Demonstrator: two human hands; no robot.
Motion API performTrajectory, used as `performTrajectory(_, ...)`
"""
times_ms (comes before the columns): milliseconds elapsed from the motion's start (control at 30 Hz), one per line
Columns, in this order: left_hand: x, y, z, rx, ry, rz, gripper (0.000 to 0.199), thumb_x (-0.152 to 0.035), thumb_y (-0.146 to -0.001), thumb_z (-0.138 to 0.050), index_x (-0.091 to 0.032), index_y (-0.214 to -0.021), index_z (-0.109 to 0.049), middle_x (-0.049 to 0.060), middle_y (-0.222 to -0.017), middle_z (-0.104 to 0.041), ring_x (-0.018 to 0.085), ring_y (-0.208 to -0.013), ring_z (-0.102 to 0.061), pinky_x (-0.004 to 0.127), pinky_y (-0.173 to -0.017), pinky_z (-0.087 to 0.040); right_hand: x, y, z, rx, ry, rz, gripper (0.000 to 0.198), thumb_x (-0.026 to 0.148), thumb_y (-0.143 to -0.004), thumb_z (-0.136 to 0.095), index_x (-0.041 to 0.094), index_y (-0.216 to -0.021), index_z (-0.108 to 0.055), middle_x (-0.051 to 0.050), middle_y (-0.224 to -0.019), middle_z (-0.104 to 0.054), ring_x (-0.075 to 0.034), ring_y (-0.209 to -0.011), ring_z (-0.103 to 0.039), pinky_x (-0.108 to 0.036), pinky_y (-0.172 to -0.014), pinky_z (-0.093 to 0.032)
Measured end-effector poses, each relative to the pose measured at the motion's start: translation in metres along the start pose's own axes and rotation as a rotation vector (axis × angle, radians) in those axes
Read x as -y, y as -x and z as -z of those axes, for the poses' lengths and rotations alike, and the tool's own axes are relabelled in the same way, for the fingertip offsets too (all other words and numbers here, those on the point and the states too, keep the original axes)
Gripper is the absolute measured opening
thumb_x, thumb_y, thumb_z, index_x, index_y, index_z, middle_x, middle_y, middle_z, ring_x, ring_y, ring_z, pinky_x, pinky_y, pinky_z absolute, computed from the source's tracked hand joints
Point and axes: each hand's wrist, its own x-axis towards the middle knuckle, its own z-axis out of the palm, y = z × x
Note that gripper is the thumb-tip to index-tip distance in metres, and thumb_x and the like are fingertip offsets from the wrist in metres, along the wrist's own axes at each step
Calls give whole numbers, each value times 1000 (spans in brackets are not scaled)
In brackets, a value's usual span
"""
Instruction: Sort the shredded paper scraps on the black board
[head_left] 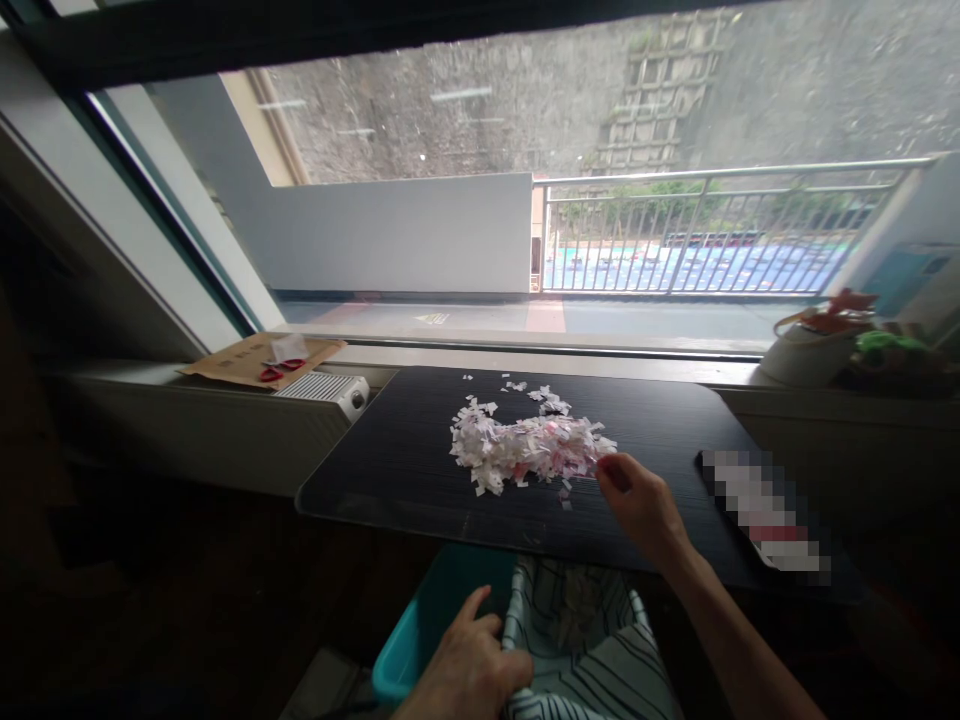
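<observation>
A heap of small white and pinkish paper scraps [525,440] lies on the dark tabletop [405,460], with a few loose bits around it. At the heap's right edge is my right hand [637,500], its fingers curled together; whatever they hold is hidden. Below the table's front edge, my left hand [476,655] grips the rim of a striped bag [630,660], its index finger pointing out. Pale scraps show dimly inside the bag. A turquoise bin [405,640] stands just left of the bag, partly behind my left hand.
A blurred-out flat object [765,515] lies on the table's right side. Red-handled scissors [281,370] rest on a brown envelope [225,360] on the left sill, near a radiator [330,390]. A pale pot [806,350] stands at the right by the window.
</observation>
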Motion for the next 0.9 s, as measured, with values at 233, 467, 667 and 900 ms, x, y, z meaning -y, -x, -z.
performTrajectory(233,1,1,-4,-49,-18,-25,17,-28,-71,-69,-21,-61,-57,-5,-47,-43,17,-64,-53,46,-106,-23,2,1,-9,40,68,44,22,34,-81,-49,20,-85,-66,-2,-70,-69,-17,-59,-61,-25,-58,-43)
performTrajectory(467,9,-7,-14,53,4,-15,15,-28,-72,-70,-21,-63,-59,-6,-45,-39,17,-63,-53,51,-106,-21,1,4,-2,10,69,-2,23,36,-83,-47,21,-86,-65,-4,-74,-70,-19,-66,-64,-27,-61,-44)
performTrajectory(667,25,-8,-42,21,-48,-8,18,-28,-73,-70,-22,-60,-59,-7,-40,-29,17,-57,-49,55,-104,-20,7,14,-3,54,42,2,18,33,-81,-50,22,-84,-64,-1,-70,-68,-17,-61,-62,-26,-60,-45)
performTrajectory(900,27,-6,-43,58,-8,-8,22,-32,-77,-67,-22,-60,-59,-6,-41,-34,18,-63,-52,56,-105,-18,9,30,9,88,67,-27,17,34,-82,-49,22,-84,-62,-2,-71,-67,-17,-62,-61,-27,-60,-45)
